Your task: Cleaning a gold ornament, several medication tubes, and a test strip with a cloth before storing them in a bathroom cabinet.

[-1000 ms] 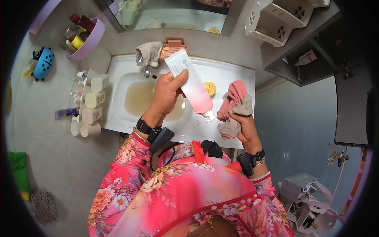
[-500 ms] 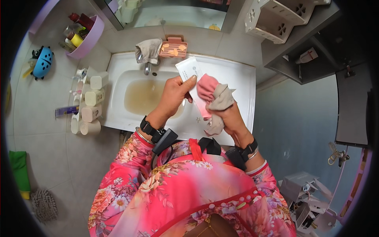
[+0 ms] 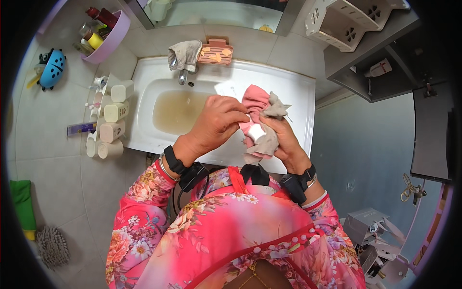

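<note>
Over the right side of the white washbasin point(image 3: 301, 108), my two hands are close together. My left hand point(image 3: 216, 120) has its fingers pinched on a white and pink squeeze tube point(image 3: 225, 88). The tube's flat white end shows past the knuckles, a little blurred, and its middle is hidden behind the fingers. A white cap point(image 3: 256, 132) sits at the lower end, beside the right thumb. My right hand point(image 3: 285, 139) is closed round a bunched pink and grey cloth point(image 3: 255, 98), whose folds hang above and below the grip.
Cloudy brownish water point(image 3: 175, 113) stands in the bowl. A grey cloth point(image 3: 185, 54) drapes the tap point(image 3: 183, 77), beside a pink soap dish point(image 3: 215, 52) with soap pieces. Cups point(image 3: 115, 111) line the left wall. An open dark cabinet point(image 3: 370, 67) juts out at the right.
My left hand has shifted from the tube's white end down toward the cloth, fingers now pinching. The tube has turned and its cap now shows. The right hand still grips the cloth.
</note>
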`<state>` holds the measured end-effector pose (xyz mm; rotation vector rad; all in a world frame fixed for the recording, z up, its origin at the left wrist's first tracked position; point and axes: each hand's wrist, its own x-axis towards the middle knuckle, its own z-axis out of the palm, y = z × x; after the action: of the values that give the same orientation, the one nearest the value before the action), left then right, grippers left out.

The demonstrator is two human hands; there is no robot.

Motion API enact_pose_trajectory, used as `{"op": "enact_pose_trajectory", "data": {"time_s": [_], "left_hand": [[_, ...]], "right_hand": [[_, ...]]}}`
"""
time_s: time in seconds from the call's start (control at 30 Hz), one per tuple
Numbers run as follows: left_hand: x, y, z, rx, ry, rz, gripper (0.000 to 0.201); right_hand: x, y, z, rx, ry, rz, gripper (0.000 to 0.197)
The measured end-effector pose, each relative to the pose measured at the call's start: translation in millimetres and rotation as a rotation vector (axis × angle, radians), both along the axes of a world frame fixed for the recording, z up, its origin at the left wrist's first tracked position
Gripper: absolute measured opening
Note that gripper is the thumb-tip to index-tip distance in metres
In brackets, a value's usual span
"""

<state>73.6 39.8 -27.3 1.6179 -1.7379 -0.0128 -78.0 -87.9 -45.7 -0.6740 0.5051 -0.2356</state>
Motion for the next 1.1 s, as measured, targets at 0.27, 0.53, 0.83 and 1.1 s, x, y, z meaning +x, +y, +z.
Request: {"op": "enact_pose_trajectory", "data": {"time_s": [0.27, 0.53, 0.83, 1.1], "left_hand": [[10, 16, -2, 0.158, 1.077, 0.182, 0.013], [17, 24, -12, 0.185, 1.547, 0.078, 0.02], [15, 22, -15, 0.107, 1.727, 0.012, 0.03], [13, 16, -18, 0.064, 1.77, -0.023, 0.03]], "right_hand": [[-30, -24, 1, -0.045, 0.04, -0.116, 0.031], [-30, -17, -3, -0.097, 0.067, -0.118, 0.039], [-12, -10, 8, -0.156, 0.055, -0.221, 0.038], [4, 1, 13, -0.223, 0.063, -0.164, 0.035]]}}
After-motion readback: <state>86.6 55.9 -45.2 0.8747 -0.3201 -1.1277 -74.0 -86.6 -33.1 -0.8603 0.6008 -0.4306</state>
